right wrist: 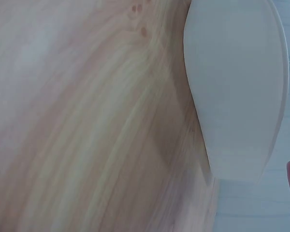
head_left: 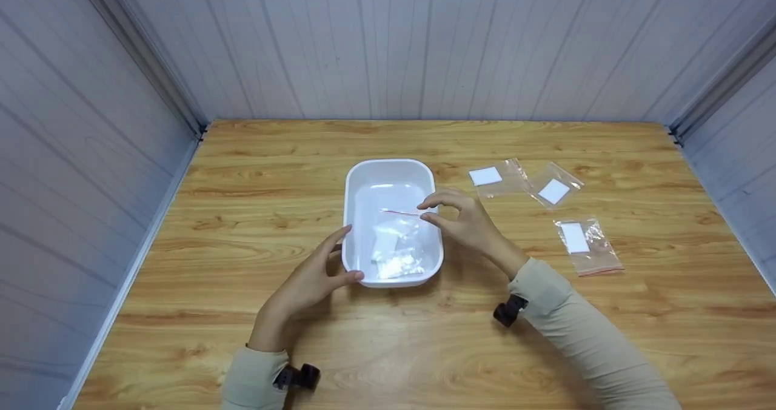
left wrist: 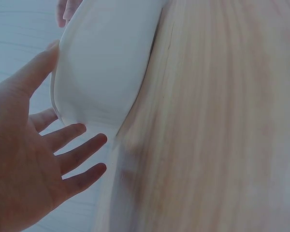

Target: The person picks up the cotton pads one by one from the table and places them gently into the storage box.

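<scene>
A white plastic tub [head_left: 350,198] stands on the table in the head view. My left hand [head_left: 312,276] touches its left rim with thumb and fingertips; in the left wrist view that hand [left wrist: 31,135] has its fingers spread and fairly straight beside the tub wall [left wrist: 101,63]. Over the right rim, my right hand [head_left: 464,219] pinches the red-striped edge of a clear zip bag [head_left: 403,231] between thumb and index finger. The bag lies inside the tub, with a white piece showing near its lower end. Glare hides whether several bags overlap there.
Right of the tub lie three more clear zip bags, each with a white rectangle inside: one upper left [head_left: 486,176], one beside it [head_left: 553,191] and one lower [head_left: 576,238]. Pale panel walls [head_left: 388,46] enclose the wooden table [head_left: 254,185] at back and sides.
</scene>
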{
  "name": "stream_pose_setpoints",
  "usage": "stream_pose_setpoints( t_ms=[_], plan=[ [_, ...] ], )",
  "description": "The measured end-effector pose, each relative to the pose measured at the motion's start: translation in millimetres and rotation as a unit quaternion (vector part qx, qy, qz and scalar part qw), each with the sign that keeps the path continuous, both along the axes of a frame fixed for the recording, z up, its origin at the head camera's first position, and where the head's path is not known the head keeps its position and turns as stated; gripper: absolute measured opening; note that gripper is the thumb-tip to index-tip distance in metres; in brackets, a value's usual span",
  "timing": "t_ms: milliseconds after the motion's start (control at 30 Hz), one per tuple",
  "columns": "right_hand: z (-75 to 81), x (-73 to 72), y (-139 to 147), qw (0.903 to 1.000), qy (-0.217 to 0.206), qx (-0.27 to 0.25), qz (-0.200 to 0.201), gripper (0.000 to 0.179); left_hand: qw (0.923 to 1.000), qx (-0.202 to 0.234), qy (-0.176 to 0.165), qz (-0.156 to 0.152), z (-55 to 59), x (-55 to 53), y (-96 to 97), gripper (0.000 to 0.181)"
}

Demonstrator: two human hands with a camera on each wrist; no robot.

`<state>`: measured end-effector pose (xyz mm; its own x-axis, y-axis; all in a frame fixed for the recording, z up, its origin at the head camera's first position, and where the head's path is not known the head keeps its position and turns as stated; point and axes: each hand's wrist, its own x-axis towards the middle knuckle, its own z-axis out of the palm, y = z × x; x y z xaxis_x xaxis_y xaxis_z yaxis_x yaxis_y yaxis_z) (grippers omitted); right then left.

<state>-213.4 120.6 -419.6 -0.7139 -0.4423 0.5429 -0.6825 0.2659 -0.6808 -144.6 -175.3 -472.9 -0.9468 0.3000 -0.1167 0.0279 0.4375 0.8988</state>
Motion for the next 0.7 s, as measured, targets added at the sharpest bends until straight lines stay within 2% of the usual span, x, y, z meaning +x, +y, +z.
stream_pose_setpoints(
  t_ms=[100,333,700],
  plan=[
    [-3.3,-4.5,4.7,1.0,-0.005,-0.001,-0.008,0.014,1.0,0.001,-0.002,-0.001,0.0,-0.1,0.0,0.091],
    [-28.6,-26.6,21.7,0.9994,-0.016,-0.002,-0.03,0.015,1.0,-0.003,-0.003,-0.001,0.2,-0.3,-0.5,0.09],
    [-33.2,-41.4,46.3,0.9976,-0.013,0.021,-0.064,0.016,1.0,-0.003,0.003,0.001,0.6,0.7,-1.4,0.091]
  ],
)
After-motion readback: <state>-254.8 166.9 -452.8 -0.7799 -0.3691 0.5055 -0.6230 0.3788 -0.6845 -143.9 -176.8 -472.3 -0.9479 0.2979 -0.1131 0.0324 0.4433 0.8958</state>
